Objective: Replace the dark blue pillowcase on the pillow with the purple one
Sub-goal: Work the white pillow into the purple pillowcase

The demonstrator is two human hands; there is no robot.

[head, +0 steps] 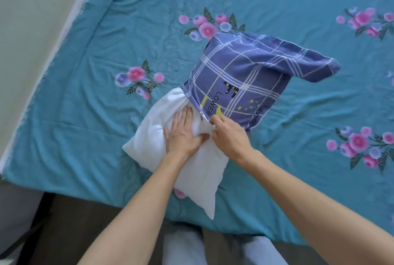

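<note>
A white pillow (187, 175) lies on the bed, its far end inside a purple-blue checked pillowcase (241, 73) printed with "LOWER", a moon and stars. The case covers only the pillow's far part; its empty far corner flops to the right. My left hand (183, 134) presses flat on the bare white pillow, fingers straight, just short of the case's opening. My right hand (228, 134) pinches the case's open edge beside it. No second pillowcase is in view.
The bed carries a teal sheet (106, 51) with pink and blue flower prints. Its left edge runs along a pale wall (25, 19). The near edge of the bed meets a dark floor (74, 222), where my legs stand.
</note>
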